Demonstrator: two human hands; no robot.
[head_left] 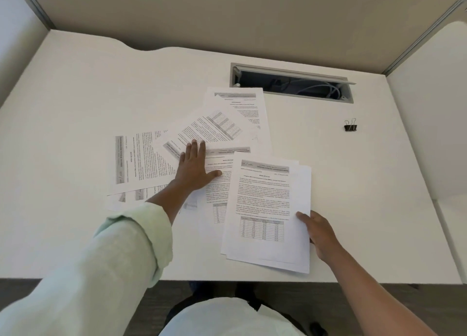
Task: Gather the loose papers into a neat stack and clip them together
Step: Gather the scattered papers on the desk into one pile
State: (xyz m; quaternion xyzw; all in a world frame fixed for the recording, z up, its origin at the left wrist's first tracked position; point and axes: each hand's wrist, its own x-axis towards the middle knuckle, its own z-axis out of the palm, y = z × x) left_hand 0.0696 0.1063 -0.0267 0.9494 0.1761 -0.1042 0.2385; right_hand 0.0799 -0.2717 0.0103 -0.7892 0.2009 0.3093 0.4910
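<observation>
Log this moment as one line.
left hand: flat on loose papers | right hand: holds stack | clip: untouched

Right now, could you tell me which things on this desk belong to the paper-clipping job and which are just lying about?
Belongs to the job:
- gathered sheets held by the right hand
- loose papers under the left hand
- binder clip

Just there:
- cable hatch with cables inside
- desk

- Printed white papers (217,126) lie fanned and overlapping at mid-desk, each turned a different way.
- A small gathered stack (265,209) — text and a table on top — lies just right of them.
- A black binder clip (350,126) sits well apart, far right.
</observation>
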